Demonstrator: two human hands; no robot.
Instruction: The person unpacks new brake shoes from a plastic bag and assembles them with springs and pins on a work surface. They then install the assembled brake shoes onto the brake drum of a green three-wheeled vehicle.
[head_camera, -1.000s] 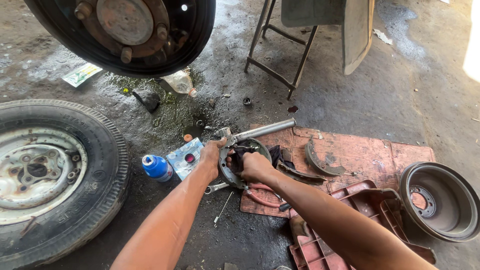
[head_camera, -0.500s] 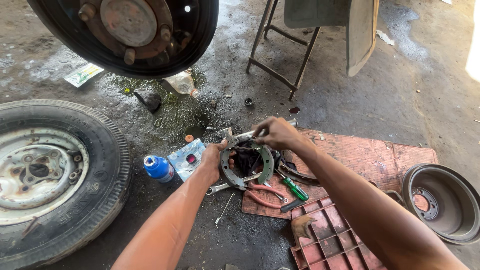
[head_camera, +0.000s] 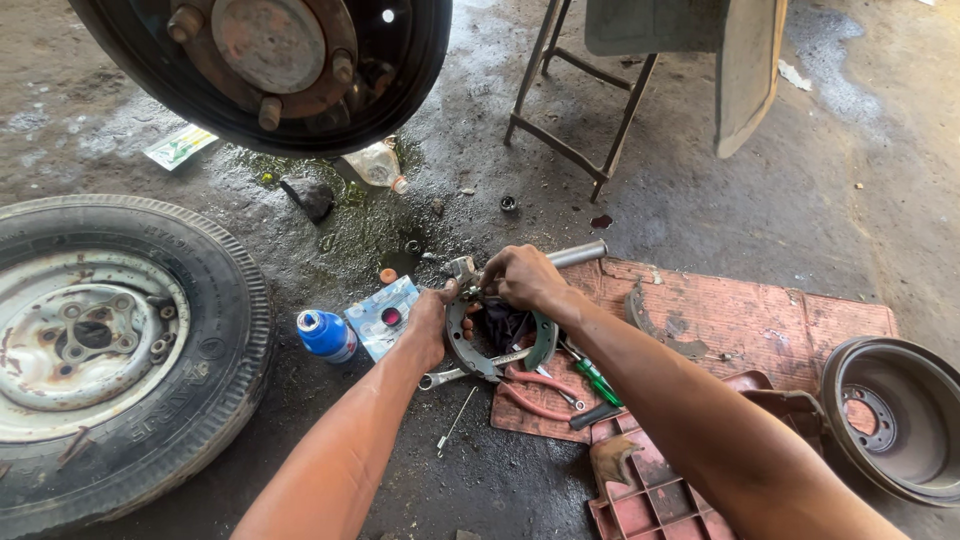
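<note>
Head view, left to right. Spare wheel (head_camera: 105, 350) is lying flat at 9 o'clock of the work, taking the whole left edge, no room there. Blue can (head_camera: 326, 335) and a clear parts packet (head_camera: 382, 317) are sitting just beside the left hand (head_camera: 428, 325), at its 9 o'clock. Left hand is gripping the left curve of the brake shoe set (head_camera: 497, 340), fingers wrapped on the rim, same hold as half a second ago. The shoe set is resting on the floor at the left edge of the red mat (head_camera: 740, 320), dark rag inside the ring.

Change: right hand (head_camera: 520, 276) is moving. A second ago it was down on the shoes' right side; half a second ago it was lifted to 12 o'clock; now it is clenching at the top of the set, at the gap between the shoe ends, beside a small metal fitting. What sits inside the fist, cannot tell. Judgement: the work is shifting from steadying the set to fiddling with the top joint, left hand acting as the anchor.

Silver tube (head_camera: 575, 254) is lying at 1 o'clock, touching the right knuckles' far side. Wrench (head_camera: 452, 376) at 6 o'clock, red pliers (head_camera: 540, 392) and green screwdriver (head_camera: 598, 380) at 5 o'clock, all close under the right forearm. Hub (head_camera: 265, 50) is hanging at 11 o'clock, well apart. Brake drum (head_camera: 890, 420) at 4 o'clock, well apart. Open floor at 12 to 2 o'clock, up to the stool legs (head_camera: 575, 130).
</note>
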